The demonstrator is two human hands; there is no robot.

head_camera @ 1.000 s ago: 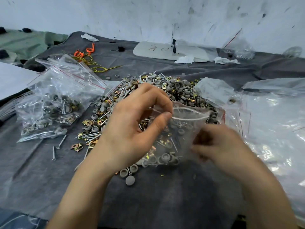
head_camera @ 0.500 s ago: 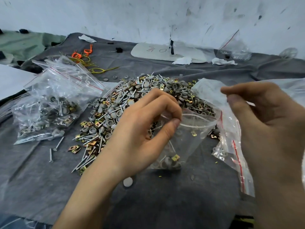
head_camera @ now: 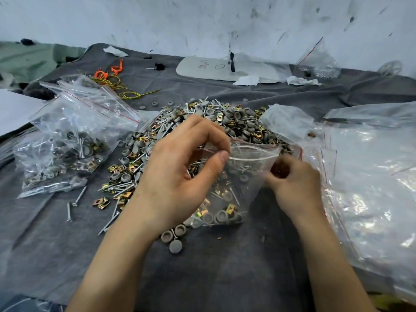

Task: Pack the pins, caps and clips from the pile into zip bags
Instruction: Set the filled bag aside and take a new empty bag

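Note:
A pile [head_camera: 216,124] of metal pins, grey caps and gold clips lies on the dark cloth. In front of it a clear zip bag [head_camera: 234,181] stands open, with pins, caps and clips at its bottom. My left hand [head_camera: 177,174] pinches the bag's left rim between thumb and fingers. My right hand [head_camera: 295,183] pinches the bag's right rim; a gold-brown item shows at its fingertips, unclear through the plastic. A few grey caps [head_camera: 174,238] lie loose just below the bag.
Filled zip bags [head_camera: 67,145] lie at the left with loose pins [head_camera: 74,203] in front. A stack of clear bags [head_camera: 369,172] covers the right side. Orange and yellow ties [head_camera: 112,75], a white board [head_camera: 225,68] and paper scraps sit at the back by the wall.
My right hand came down from the raised spot by the stack of clear bags and now pinches the zip bag's right rim. The left hand kept hold of the left rim.

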